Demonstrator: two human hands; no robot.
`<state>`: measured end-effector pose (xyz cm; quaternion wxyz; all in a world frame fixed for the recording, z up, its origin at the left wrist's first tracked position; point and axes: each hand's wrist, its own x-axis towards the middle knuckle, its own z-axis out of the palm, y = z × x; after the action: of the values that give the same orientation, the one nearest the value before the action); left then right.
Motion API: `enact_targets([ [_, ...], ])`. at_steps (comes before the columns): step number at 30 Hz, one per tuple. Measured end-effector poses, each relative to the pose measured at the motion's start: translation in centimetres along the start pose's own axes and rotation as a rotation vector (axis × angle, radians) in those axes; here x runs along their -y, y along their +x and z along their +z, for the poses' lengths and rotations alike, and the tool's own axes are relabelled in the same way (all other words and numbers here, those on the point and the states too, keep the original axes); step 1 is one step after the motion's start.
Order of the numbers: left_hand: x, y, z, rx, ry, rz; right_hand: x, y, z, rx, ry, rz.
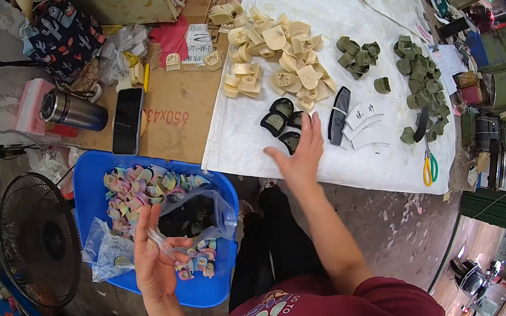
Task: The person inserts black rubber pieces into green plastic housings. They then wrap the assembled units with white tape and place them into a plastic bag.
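My left hand [156,259] is over a blue bin [82,188], its fingers partly bent round a strip of clear film that looks like part of a clear plastic bag [225,210]. Dark pieces [187,219] lie inside that bag. Around it are many small pastel multicoloured pieces [141,190]. My right hand [301,157] is spread with nothing in it, above the white cloth's [238,147] near edge. Just beyond its fingers sit several black-rimmed, dark green cup-shaped pieces [274,123]; the fingertips partly cover one. Beside them lie a curved black strip [339,117] and white curved cards [362,126].
Cream moulded pieces [275,38] are heaped on the cloth, with olive-green ones [420,79] farther right. Scissors [429,165] lie near its right edge. A phone [128,120] and steel flask [75,110] rest on cardboard at left. A black fan [38,240] stands left of the bin.
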<state>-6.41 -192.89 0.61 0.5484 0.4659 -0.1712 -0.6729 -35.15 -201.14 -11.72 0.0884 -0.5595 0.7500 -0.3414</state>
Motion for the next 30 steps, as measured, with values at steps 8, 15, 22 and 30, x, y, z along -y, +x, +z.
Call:
enact_targets([
  [8, -0.3, 0.5, 0.6, 0.015, 0.015, -0.020, -5.7, 2.6, 0.8, 0.078, -0.106, -0.111],
  [15, -0.2, 0.1, -0.5, 0.011, 0.001, -0.013, -0.4, -1.3, -1.0, 0.175, 0.692, 0.398],
  [22, -0.2, 0.8, 0.9, 0.011, -0.003, -0.024, 10.8, -12.5, 4.6, 0.674, 0.722, -0.262],
  [30, -0.2, 0.1, -1.2, -0.036, -0.003, 0.012, 4.7, -0.1, 2.8, 0.047, 0.201, -0.155],
])
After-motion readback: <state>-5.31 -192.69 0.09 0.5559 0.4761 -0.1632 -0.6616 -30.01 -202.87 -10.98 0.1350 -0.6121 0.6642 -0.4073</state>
